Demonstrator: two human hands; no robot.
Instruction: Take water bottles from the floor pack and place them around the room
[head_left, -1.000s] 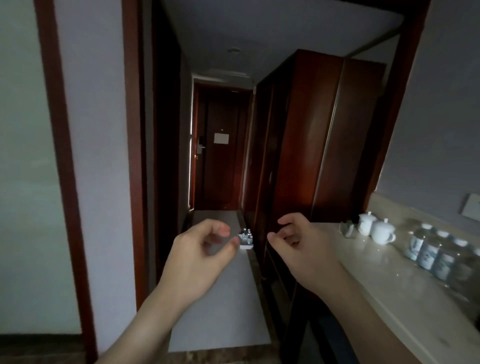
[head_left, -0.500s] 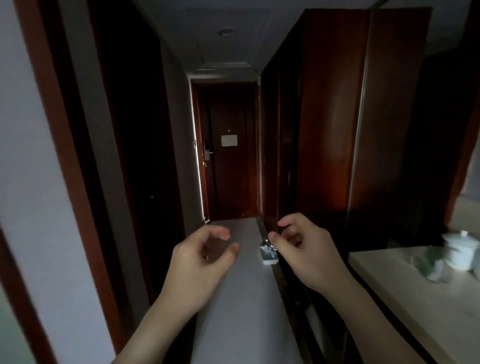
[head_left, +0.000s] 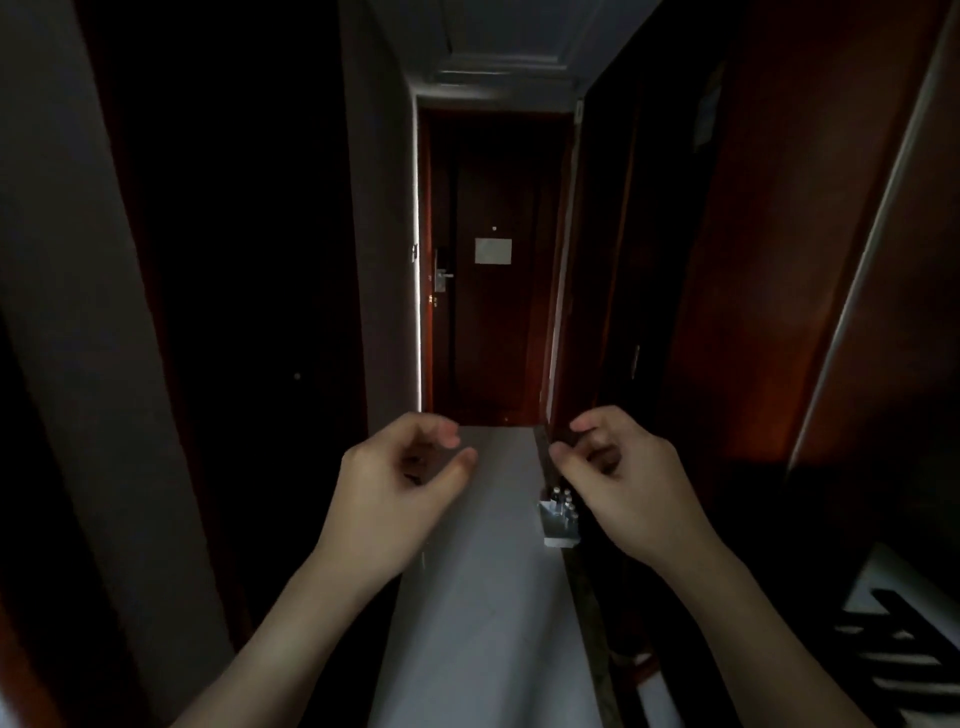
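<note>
A small pack of water bottles (head_left: 558, 521) stands on the pale hallway floor (head_left: 478, 597), against the right-hand wardrobe base; several capped bottle tops stick out of it. My left hand (head_left: 395, 488) floats in front of me at mid-frame, fingers loosely curled, holding nothing. My right hand (head_left: 618, 483) hovers level with it, fingers also loosely curled and holding nothing, and it partly overlaps the pack's right side in the view. Both hands are well above the pack and apart from it.
A narrow dim corridor leads to a dark wooden door (head_left: 493, 291) with a lock and a white notice. A tall reddish wardrobe (head_left: 779, 260) lines the right side. A dark doorway (head_left: 244, 312) opens on the left. A pale slatted object (head_left: 904, 644) sits at bottom right.
The view has advanced into the corridor; the counter with cups and bottles has left the frame. The floor pack appears nearer and lower. Both hands keep the same loosely curled pose.
</note>
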